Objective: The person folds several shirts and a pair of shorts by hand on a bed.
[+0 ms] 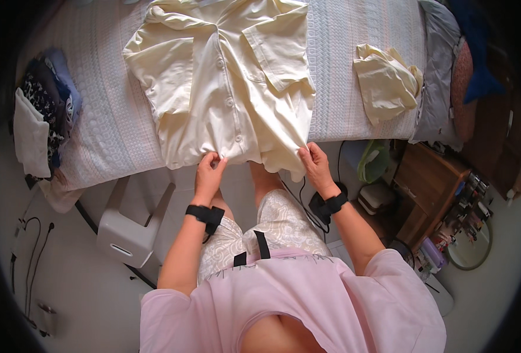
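Note:
A cream button-up shirt (213, 88) lies spread on the bed with its button front facing up and its hem toward me. Both short sleeves lie over the front, and folds run through the right half. My left hand (210, 169) pinches the hem near the bottom of the button placket. At the right corner of the hem, my right hand (316, 163) grips the fabric between thumb and fingers. A bit of the hem there hangs past the bed's edge. Black bands with small boxes circle both my wrists.
The bed (337, 70) has a pale patterned cover. A crumpled cream cloth (387, 82) lies on its right. Dark and white clothes (45, 112) are piled at the left. A white stool (132, 226) stands below left. A wooden cabinet (428, 185) with small items stands right.

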A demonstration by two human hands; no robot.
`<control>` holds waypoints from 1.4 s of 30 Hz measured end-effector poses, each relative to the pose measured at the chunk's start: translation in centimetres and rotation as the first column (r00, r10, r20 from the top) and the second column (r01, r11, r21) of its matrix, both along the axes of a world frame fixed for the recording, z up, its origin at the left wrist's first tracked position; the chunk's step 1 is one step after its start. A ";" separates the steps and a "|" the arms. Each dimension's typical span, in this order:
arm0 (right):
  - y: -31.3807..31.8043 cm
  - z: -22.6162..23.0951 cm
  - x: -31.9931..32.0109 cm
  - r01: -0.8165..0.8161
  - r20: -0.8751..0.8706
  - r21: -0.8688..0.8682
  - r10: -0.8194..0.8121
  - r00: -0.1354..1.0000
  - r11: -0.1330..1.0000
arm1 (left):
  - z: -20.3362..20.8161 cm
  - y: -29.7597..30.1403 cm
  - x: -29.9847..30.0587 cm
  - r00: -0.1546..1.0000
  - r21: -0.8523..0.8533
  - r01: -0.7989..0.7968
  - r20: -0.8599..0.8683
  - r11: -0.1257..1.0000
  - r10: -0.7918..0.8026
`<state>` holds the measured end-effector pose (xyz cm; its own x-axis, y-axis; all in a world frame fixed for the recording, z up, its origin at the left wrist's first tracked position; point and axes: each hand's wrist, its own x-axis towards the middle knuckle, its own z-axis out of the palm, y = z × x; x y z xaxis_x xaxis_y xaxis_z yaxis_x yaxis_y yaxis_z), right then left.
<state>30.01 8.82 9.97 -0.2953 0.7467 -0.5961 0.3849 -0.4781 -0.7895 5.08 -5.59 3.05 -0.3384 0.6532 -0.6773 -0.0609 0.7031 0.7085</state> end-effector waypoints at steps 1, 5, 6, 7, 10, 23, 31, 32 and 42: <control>0.0 -0.2 -0.1 0.003 0.002 -0.039 -0.003 1.000 0.999 | 0.6 -0.4 -0.4 0.999 0.032 0.016 0.042 0.999 -0.017; -0.4 -2.2 2.1 0.010 0.094 -0.029 -0.007 0.996 1.000 | 2.4 -2.0 -3.1 0.962 0.126 -0.179 0.229 0.976 0.147; -0.6 -2.8 2.8 -0.021 0.110 -0.002 0.021 0.994 1.000 | 3.0 -2.0 -3.3 0.933 0.087 -0.277 0.262 0.957 0.246; -0.5 -2.9 3.1 -0.057 0.126 0.025 0.054 0.991 0.998 | 2.9 -2.1 -3.5 0.948 0.097 -0.270 0.201 0.958 0.247; -0.2 -2.8 3.9 -0.062 0.255 0.051 0.047 0.966 0.997 | 3.1 -1.8 -4.0 0.927 0.114 -0.363 0.147 0.925 0.346; -2.1 -1.5 -6.8 -0.590 0.331 0.276 0.501 0.799 0.759 | -2.8 -6.9 -6.7 0.969 -0.190 -0.131 -0.231 0.973 0.086; -3.2 -5.2 -10.7 -0.659 0.592 0.243 0.429 0.682 0.712 | -4.4 -7.1 -6.1 0.936 -0.252 -0.348 -0.154 0.903 0.318; -3.1 -4.9 -10.6 -0.645 0.567 0.230 0.439 0.697 0.729 | -4.4 -7.3 -6.1 0.935 -0.262 -0.352 -0.150 0.899 0.322; -2.1 -4.1 -7.1 -0.589 0.205 0.070 0.566 0.798 0.805 | -2.5 -9.9 -9.6 0.954 -0.123 -0.233 -0.223 0.965 0.202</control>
<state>22.95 6.75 5.87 -0.6007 0.5392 -0.5903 0.6880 -0.0274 -0.7252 -4.55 -15.45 0.57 -0.6036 0.4473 -0.6600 -0.0869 0.7860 0.6121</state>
